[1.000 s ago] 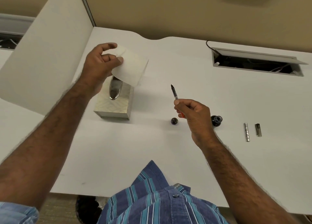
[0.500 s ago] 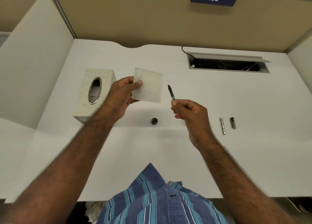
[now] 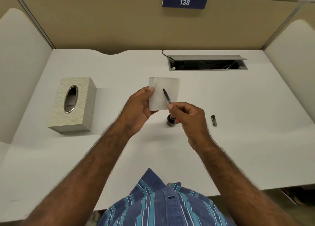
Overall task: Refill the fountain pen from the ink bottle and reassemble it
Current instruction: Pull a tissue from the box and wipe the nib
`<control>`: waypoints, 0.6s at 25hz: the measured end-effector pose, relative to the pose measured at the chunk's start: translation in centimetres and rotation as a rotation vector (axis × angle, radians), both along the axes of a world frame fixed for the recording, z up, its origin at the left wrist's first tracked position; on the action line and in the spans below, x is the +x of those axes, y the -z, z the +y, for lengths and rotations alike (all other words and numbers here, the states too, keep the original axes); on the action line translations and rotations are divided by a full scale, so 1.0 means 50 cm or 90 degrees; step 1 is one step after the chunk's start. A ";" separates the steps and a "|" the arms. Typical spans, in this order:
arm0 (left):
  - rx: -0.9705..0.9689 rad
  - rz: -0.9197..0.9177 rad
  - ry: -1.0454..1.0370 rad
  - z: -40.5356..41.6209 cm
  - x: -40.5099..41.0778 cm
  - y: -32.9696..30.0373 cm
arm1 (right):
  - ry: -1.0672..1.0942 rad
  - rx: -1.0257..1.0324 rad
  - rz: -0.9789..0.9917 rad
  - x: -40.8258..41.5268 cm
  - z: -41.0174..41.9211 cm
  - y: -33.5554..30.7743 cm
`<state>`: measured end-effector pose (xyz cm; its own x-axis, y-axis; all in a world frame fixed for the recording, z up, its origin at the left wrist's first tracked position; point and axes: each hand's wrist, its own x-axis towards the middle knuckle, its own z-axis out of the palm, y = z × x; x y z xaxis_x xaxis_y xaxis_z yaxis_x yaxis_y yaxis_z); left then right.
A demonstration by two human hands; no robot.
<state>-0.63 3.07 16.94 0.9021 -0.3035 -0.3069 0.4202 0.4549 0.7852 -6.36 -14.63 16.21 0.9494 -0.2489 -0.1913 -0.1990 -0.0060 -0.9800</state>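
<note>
The left hand holds a square of white tissue upright above the white counter, thumb pressed on the sheet's left edge and fingers behind it. The right hand pinches the fountain pen section between thumb and forefinger, the dark nib pointing up and away and lying in front of the tissue's middle; whether the nib actually touches the paper cannot be told. A red part of the pen shows below the right hand's fingers.

The two hands sit close together near the middle of the counter, the tissue between them and slightly beyond. Just under them, partly hidden by the right hand, stands the dark ink bottle on the counter. To the right of the right hand, apart from it, lies a small dark pen part, lengthwise toward the person.

Well to the left of the left hand stands a pale patterned tissue box with an oval metal-rimmed opening on top. At the back of the counter is an open cable tray, and on the partition above it a blue sign reading 138. A blue striped shirt fills the bottom edge.
</note>
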 end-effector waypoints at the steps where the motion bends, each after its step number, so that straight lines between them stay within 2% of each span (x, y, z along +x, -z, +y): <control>1: -0.085 0.033 0.009 -0.012 -0.003 -0.004 | 0.006 0.001 -0.005 0.001 -0.010 0.000; 3: -0.204 0.087 0.014 -0.028 -0.005 -0.006 | 0.017 0.012 -0.012 0.006 -0.023 0.000; 5: -0.235 0.106 0.010 -0.040 -0.004 -0.007 | 0.019 0.022 -0.019 0.011 -0.034 0.001; 15: -0.078 -0.001 0.015 -0.067 -0.001 -0.030 | -0.015 -0.002 -0.034 0.025 -0.031 -0.004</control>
<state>-0.68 -0.28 18.42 0.8947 -0.3595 -0.2652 0.4309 0.5373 0.7250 -5.08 -16.19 16.44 0.9640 -0.2266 -0.1389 -0.1458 -0.0138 -0.9892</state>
